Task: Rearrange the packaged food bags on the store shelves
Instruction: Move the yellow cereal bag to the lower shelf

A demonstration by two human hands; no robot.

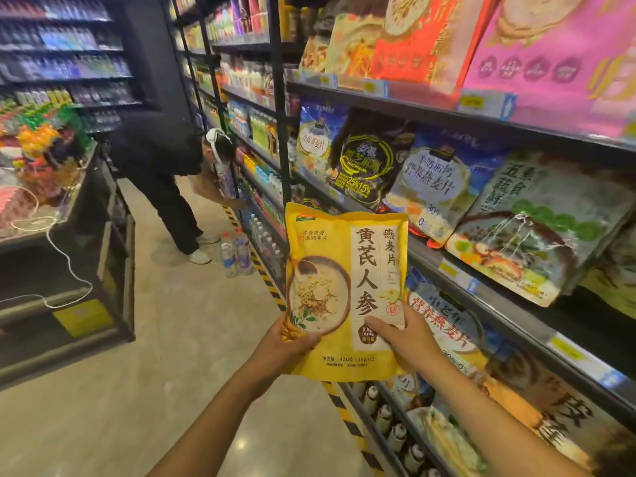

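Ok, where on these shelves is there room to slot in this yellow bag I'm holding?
The clearest gap is the dark patch on the middle shelf, right of the green noodle bag. The rest of that row, from the black bag to the blue oat bag, sits packed edge to edge. Both hands, left and right, hold the yellow bag.

Open aisle floor lies left of the shelves. Shelf tiers are packed with bags touching side by side. A bending person and standing water bottles block the aisle farther ahead.
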